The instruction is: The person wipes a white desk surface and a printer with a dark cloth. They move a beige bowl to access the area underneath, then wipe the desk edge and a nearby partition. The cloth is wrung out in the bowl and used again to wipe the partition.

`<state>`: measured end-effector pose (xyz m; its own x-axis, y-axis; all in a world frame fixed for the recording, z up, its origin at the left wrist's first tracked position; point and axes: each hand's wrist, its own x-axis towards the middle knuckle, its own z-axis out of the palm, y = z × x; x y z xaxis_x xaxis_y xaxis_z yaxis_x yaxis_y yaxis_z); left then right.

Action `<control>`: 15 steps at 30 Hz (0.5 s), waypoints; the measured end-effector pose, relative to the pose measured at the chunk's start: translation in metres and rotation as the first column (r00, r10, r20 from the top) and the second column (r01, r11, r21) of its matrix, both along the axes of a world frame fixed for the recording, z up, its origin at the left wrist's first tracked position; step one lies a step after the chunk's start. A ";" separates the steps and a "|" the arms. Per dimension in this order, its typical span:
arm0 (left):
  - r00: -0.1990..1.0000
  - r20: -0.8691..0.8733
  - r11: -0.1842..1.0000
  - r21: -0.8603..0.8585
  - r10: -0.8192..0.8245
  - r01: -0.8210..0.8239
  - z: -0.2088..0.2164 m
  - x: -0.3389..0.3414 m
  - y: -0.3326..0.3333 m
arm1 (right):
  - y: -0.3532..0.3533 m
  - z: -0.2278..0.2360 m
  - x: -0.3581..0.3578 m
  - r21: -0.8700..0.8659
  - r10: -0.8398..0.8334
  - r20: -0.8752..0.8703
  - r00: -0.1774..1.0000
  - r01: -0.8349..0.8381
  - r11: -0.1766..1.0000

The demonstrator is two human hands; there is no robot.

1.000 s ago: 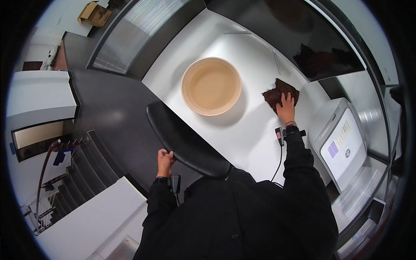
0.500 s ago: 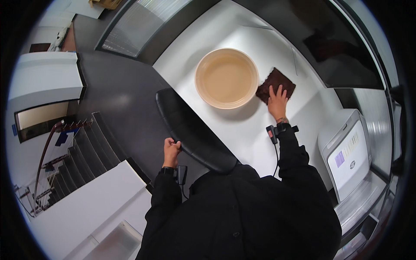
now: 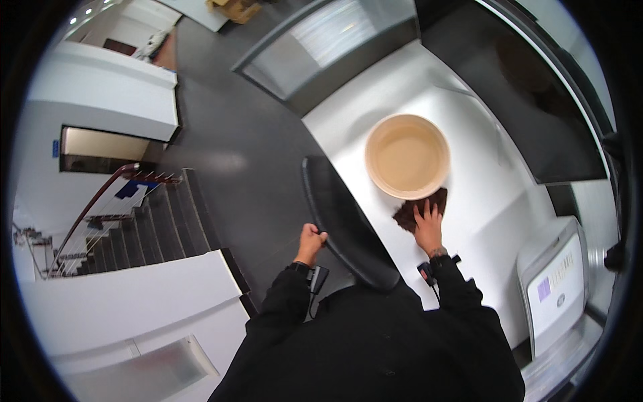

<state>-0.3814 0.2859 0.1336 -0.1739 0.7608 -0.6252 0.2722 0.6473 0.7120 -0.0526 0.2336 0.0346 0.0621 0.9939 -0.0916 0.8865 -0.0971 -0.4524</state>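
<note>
Head view, left to right: dark staircase [image 3: 149, 231]; left hand [image 3: 309, 244], fingers clamped on the near edge of the black padded chair backrest [image 3: 343, 218]. Dark-brown cloth [image 3: 406, 218] lies on the white desk [image 3: 485, 221], directly on the near side of the round tan basin [image 3: 407, 156]; contact between them cannot be told. Right hand [image 3: 428, 233] palm-down on the cloth, fingers apart. Far right: white printer [image 3: 557, 288].
</note>
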 end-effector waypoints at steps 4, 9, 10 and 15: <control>1.000 0.004 1.000 0.011 0.009 -0.009 0.000 0.000 -0.001 | -0.013 0.001 -0.023 0.012 0.089 -0.058 0.994 -0.089 0.996; 0.999 0.044 0.999 0.016 0.028 -0.029 -0.005 -0.007 -0.008 | -0.012 0.005 -0.031 -0.011 0.118 -0.019 0.993 -0.118 0.993; 0.998 0.047 0.999 0.026 0.039 -0.040 -0.005 -0.009 -0.010 | -0.012 0.006 -0.031 0.010 0.129 -0.045 0.991 -0.128 0.992; 0.998 0.046 0.999 0.033 0.035 -0.037 -0.008 -0.011 -0.016 | -0.012 0.013 -0.012 -0.001 0.064 -0.053 0.997 -0.064 0.998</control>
